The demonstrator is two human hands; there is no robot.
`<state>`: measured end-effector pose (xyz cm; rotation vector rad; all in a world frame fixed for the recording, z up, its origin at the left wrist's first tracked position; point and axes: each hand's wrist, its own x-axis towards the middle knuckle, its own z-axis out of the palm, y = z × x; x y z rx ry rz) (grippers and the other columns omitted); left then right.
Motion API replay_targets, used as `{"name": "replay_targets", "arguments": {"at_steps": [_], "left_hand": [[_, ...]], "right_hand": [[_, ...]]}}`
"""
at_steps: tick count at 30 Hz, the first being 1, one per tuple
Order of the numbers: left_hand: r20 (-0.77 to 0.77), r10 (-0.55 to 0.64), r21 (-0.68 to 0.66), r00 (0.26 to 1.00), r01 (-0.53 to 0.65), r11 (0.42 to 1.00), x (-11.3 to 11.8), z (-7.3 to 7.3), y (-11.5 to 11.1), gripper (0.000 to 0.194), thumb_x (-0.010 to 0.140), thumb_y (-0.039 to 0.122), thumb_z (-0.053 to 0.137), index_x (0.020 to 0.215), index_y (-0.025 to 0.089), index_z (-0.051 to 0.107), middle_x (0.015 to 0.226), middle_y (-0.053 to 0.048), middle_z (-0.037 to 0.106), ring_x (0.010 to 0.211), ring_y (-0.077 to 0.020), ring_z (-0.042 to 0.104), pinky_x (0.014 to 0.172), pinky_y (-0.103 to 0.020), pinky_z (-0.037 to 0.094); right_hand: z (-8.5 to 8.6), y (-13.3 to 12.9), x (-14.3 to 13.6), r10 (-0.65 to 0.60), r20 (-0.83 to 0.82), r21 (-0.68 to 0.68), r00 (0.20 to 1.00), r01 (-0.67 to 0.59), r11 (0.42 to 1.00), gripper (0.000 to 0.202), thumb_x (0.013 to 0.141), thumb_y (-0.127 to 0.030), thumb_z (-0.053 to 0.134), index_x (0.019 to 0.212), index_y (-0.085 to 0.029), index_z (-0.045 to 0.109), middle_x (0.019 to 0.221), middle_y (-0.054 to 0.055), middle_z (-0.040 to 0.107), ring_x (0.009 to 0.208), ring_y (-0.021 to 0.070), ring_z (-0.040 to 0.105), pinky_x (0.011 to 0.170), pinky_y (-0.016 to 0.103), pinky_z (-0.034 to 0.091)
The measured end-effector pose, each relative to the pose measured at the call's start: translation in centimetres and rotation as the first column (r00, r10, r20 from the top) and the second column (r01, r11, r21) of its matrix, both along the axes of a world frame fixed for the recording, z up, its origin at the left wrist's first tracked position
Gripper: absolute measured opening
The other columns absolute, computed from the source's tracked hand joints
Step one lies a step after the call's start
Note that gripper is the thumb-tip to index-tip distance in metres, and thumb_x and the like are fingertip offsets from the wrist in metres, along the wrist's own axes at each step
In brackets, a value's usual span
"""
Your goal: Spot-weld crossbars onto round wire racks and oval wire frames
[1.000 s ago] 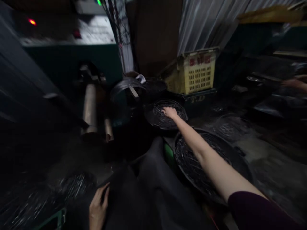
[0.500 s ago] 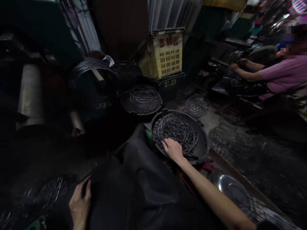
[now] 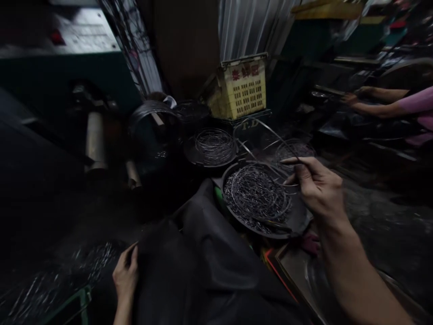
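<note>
In the head view my right hand point(image 3: 320, 183) is raised at the right of a round black pan. It pinches a loop of wire point(image 3: 270, 130), which stands up above the pan's far side. The pan point(image 3: 302, 219) holds many short metal pieces point(image 3: 260, 192), with more wire rings on top of them. A thin tool with a yellowish part point(image 3: 274, 223) lies at the pan's near edge. At lower left my left hand point(image 3: 126, 273) lies against the side of the dark cloth point(image 3: 216, 257) over my lap, thumb and forefinger a little apart; its other fingers are hidden.
Behind the pan sits a second pan with coiled wire point(image 3: 214, 146). A yellow basket point(image 3: 246, 90) stands on a dark crate. Wire bundles point(image 3: 154, 110) hang at left. A green crate point(image 3: 83, 298) is at lower left. Another person's arms point(image 3: 375, 101) work at right.
My right hand has lifted from the pan, up and to the right, with a wire loop in its fingers. My left hand stays by the cloth. The view has turned a little left.
</note>
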<state>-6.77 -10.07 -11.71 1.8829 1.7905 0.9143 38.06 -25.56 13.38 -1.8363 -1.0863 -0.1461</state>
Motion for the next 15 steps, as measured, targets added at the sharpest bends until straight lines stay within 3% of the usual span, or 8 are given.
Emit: {"name": "replay_targets", "arguments": {"at_steps": [2, 4, 6, 8, 10, 11, 13, 15], "left_hand": [[0.112, 0.068, -0.043, 0.991, -0.064, 0.997, 0.8, 2.3, 0.1, 0.039, 0.081, 0.050, 0.048, 0.101, 0.022, 0.064, 0.102, -0.005, 0.068, 0.097, -0.0233, 0.063, 0.086, -0.035, 0.049], [0.263, 0.042, -0.028, 0.964, -0.035, 0.999, 1.9, 5.3, -0.2, 0.042, 0.082, 0.050, 0.048, 0.108, 0.020, 0.061, 0.110, -0.007, 0.065, 0.105, -0.0231, 0.060, 0.093, -0.036, 0.047], [0.385, -0.072, 0.044, 0.920, 0.060, 0.997, 2.9, 8.2, -0.6, 0.052, 0.081, 0.049, 0.052, 0.124, 0.020, 0.050, 0.127, -0.010, 0.055, 0.117, -0.0241, 0.053, 0.097, -0.037, 0.045], [0.410, -0.219, 0.138, 0.885, 0.177, 0.974, 3.4, 10.1, -0.9, 0.081, 0.068, 0.051, 0.067, 0.137, 0.021, 0.035, 0.143, -0.014, 0.036, 0.128, -0.0284, 0.041, 0.101, -0.040, 0.041], [0.403, -0.318, 0.171, 0.858, 0.270, 0.947, 3.4, 10.8, -1.3, 0.101, 0.059, 0.050, 0.076, 0.141, 0.023, 0.025, 0.147, -0.015, 0.027, 0.134, -0.0308, 0.032, 0.107, -0.043, 0.035], [0.413, -0.344, 0.142, 0.843, 0.314, 0.939, 3.3, 10.8, -1.6, 0.103, 0.058, 0.048, 0.077, 0.142, 0.024, 0.022, 0.144, -0.016, 0.031, 0.132, -0.0305, 0.034, 0.107, -0.044, 0.034], [0.462, -0.343, 0.037, 0.818, 0.369, 0.929, 2.8, 10.3, -2.3, 0.097, 0.062, 0.044, 0.076, 0.141, 0.024, 0.023, 0.132, -0.015, 0.045, 0.122, -0.0276, 0.046, 0.103, -0.044, 0.038], [0.510, -0.289, -0.052, 0.810, 0.364, 0.930, 2.2, 10.0, -2.8, 0.087, 0.064, 0.038, 0.076, 0.138, 0.025, 0.030, 0.123, -0.012, 0.052, 0.113, -0.0246, 0.053, 0.100, -0.043, 0.041]], "right_hand": [[-0.4, 1.8, -1.1, 0.167, -0.133, 0.059, 0.977, -0.161, 0.985, 0.031, 0.089, -0.047, 0.049, 0.099, -0.022, 0.064, 0.052, -0.004, 0.052, 0.046, 0.0119, 0.049, 0.051, 0.025, 0.040], [-1.9, 4.5, -2.3, 0.355, -0.285, 0.090, 0.890, -0.344, 0.935, 0.033, 0.088, -0.047, 0.050, 0.099, -0.020, 0.064, 0.048, -0.005, 0.048, 0.042, 0.0100, 0.044, 0.044, 0.022, 0.036], [-4.1, 7.6, -4.1, 0.545, -0.437, 0.084, 0.715, -0.571, 0.817, 0.035, 0.086, -0.048, 0.051, 0.100, -0.018, 0.064, 0.049, -0.005, 0.048, 0.041, 0.0092, 0.043, 0.041, 0.021, 0.034], [-6.6, 10.5, -6.4, 0.661, -0.562, 0.068, 0.497, -0.769, 0.636, 0.037, 0.083, -0.047, 0.054, 0.101, -0.017, 0.065, 0.052, -0.004, 0.051, 0.042, 0.0090, 0.045, 0.040, 0.021, 0.034], [-9.0, 12.8, -8.8, 0.695, -0.645, 0.061, 0.319, -0.885, 0.462, 0.039, 0.081, -0.047, 0.056, 0.101, -0.015, 0.066, 0.054, -0.003, 0.052, 0.044, 0.0089, 0.046, 0.041, 0.020, 0.035], [-10.0, 13.6, -9.8, 0.693, -0.670, 0.052, 0.266, -0.915, 0.401, 0.040, 0.080, -0.047, 0.056, 0.101, -0.015, 0.066, 0.053, -0.003, 0.051, 0.044, 0.0087, 0.046, 0.042, 0.020, 0.035], [-11.2, 14.7, -11.3, 0.686, -0.691, 0.024, 0.228, -0.941, 0.338, 0.040, 0.081, -0.046, 0.055, 0.103, -0.015, 0.066, 0.053, -0.004, 0.051, 0.045, 0.0087, 0.045, 0.042, 0.020, 0.035], [-11.3, 15.0, -12.0, 0.714, -0.654, 0.004, 0.249, -0.943, 0.333, 0.036, 0.083, -0.044, 0.054, 0.101, -0.016, 0.067, 0.059, -0.002, 0.056, 0.048, 0.0091, 0.047, 0.045, 0.021, 0.038]]}}
